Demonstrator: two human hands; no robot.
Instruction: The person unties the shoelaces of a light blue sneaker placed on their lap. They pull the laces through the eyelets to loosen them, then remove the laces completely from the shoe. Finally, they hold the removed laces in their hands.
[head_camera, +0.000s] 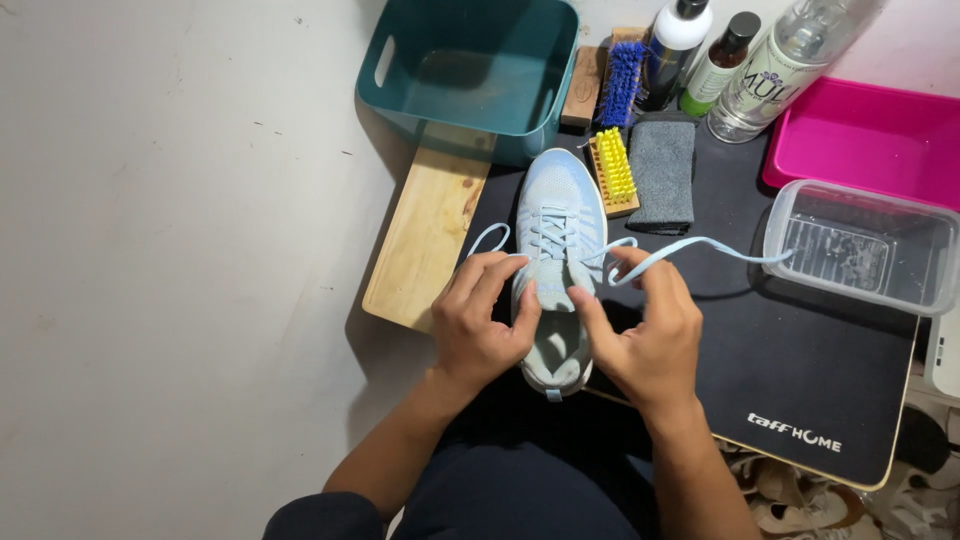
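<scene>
Head view: both hands, left (480, 325) and right (645, 335), pinch a pale blue shoelace (690, 245) closed over the sneaker (558, 215) just beyond each grip.

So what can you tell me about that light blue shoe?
The shoe is a pale blue knit sneaker with matching flat laces and a light sole, toe pointing away from the person. It lies on a black mat. The left hand and right hand grip its tongue area; loose lace ends trail to both sides.
</scene>
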